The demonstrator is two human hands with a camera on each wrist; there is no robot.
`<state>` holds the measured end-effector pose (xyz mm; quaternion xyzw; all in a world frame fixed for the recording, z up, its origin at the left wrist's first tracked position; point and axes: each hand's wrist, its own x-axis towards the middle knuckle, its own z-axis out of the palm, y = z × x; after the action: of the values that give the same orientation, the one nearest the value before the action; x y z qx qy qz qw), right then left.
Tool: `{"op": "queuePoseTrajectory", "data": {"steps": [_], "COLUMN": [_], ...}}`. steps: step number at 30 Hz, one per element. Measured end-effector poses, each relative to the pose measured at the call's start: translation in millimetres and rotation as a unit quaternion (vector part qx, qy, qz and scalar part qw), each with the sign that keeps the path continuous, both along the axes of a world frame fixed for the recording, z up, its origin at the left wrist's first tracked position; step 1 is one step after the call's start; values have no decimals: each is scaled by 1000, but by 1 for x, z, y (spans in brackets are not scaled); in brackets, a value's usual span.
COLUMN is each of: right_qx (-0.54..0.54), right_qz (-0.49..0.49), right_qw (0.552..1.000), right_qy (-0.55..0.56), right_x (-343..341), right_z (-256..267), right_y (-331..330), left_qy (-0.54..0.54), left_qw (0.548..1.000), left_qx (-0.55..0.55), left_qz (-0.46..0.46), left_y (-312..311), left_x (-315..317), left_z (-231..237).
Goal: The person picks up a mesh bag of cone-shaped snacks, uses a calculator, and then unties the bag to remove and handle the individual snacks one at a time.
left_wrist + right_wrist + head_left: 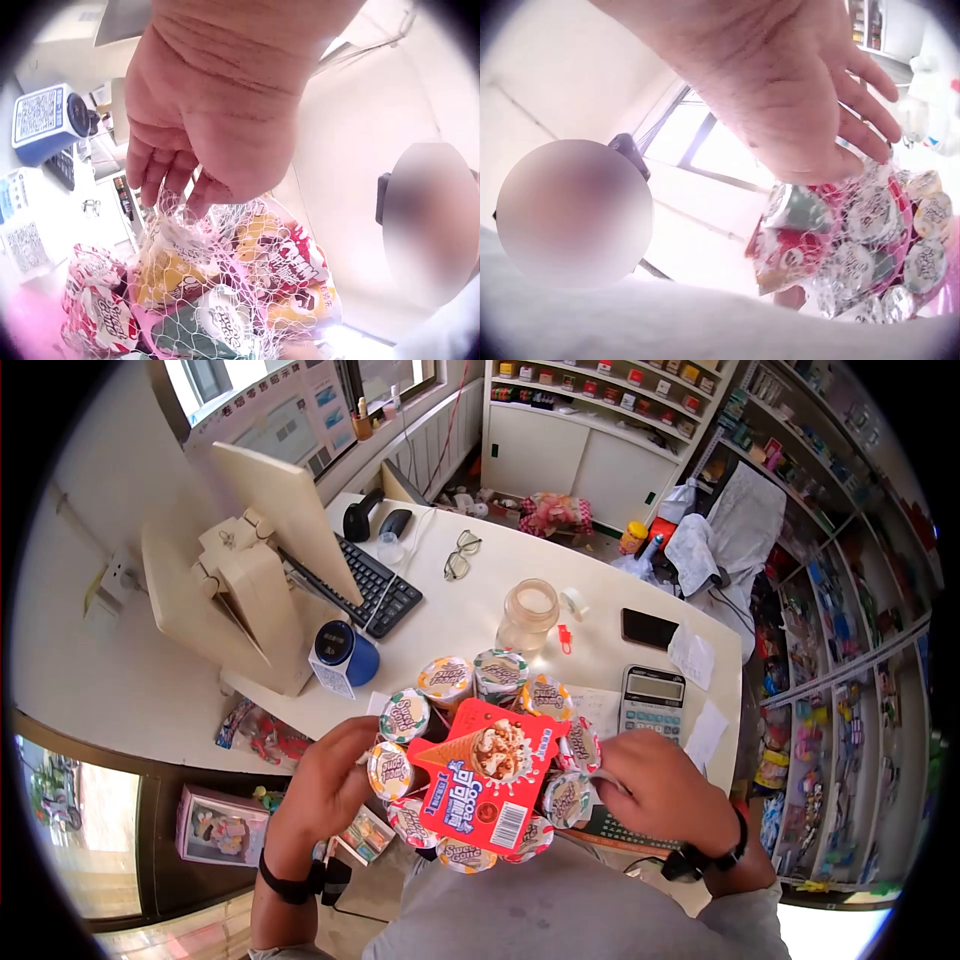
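the netted bundle point(500, 760) is over the near edge of the desk point(445, 610), its mesh point(169, 204) pinched by the left hand point(325, 785), the right hand point(660, 785) at its opposite side, grip indeterminable; probably light, floppy and crushable, it is best held by gathered mesh.

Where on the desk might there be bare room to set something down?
The desk is bare beyond the jar, between the glasses and phone, and also between the keyboard and jar. It is crowded nearer the person, around the netted cups, and at the right, with the calculator and loose papers.
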<state>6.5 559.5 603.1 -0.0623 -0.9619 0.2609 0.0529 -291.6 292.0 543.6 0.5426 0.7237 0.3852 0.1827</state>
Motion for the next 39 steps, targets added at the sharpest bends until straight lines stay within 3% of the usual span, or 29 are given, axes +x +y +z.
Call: {"op": "queuePoseTrajectory", "data": {"steps": [3, 5, 7, 9, 12, 15, 19, 20, 23, 25, 26, 29, 30, 33, 36, 38, 39], "right_qx": [-186, -363, -451, -511, -524, -536, -530, -516, -473, -443, -463, -470, -464, -443, -359, -178, -82], "right_qz": [-103, -154, -131, -106, -101, -94, -84, -112, -190, -232, -182, -141, -163, -255, -230, -103, -37], "right_qw": [975, 915, 881, 853, 846, 839, 844, 849, 860, 866, 867, 870, 870, 850, 880, 948, 961], "right_qy": [67, 83, 60, 32, 17, 3, 4, 12, 23, 16, 0, -50, 20, 125, 206, 244, 260], "right_x": [-13, -24, -32, -40, -50, -57, -67, -67, -67, -65, -62, -58, -53, -38, -17, -14, -17], "right_z": [-22, -29, -45, -65, -81, -92, -86, -83, -80, -88, -96, -79, -83, -61, -31, 9, 24], "right_y": [8, 10, 21, 33, 43, 46, 44, 46, 52, 56, 57, 52, 52, 53, 39, 22, 13], "left_qy": [-140, -180, -189, -301, -414, -389, -389, -457, -519, -418, -366, -397, -419, -236, -154, -39, 22], "left_qw": [990, 983, 979, 951, 902, 914, 908, 880, 851, 905, 926, 915, 907, 954, 961, 984, 986], "left_qx": [5, 31, 79, 63, 76, 9, 16, 16, -13, -48, -64, -27, -15, 85, 192, 174, 164], "left_qz": [31, 2, -25, -38, -96, -116, -156, -126, -79, -69, -61, -65, 29, 163, 122, 28, -21], "left_y": [28, 47, 65, 76, 94, 107, 124, 125, 128, 126, 124, 118, 115, 91, 49, 34, 31], "left_x": [-2, -1, -2, -4, -14, -29, -42, -40, -50, -41, -38, -42, -35, -39, -23, 1, 12], "left_z": [-8, -8, -5, 0, -8, -21, -30, -30, -39, -32, -30, -30, -21, 1, 35, 67, 81]}}
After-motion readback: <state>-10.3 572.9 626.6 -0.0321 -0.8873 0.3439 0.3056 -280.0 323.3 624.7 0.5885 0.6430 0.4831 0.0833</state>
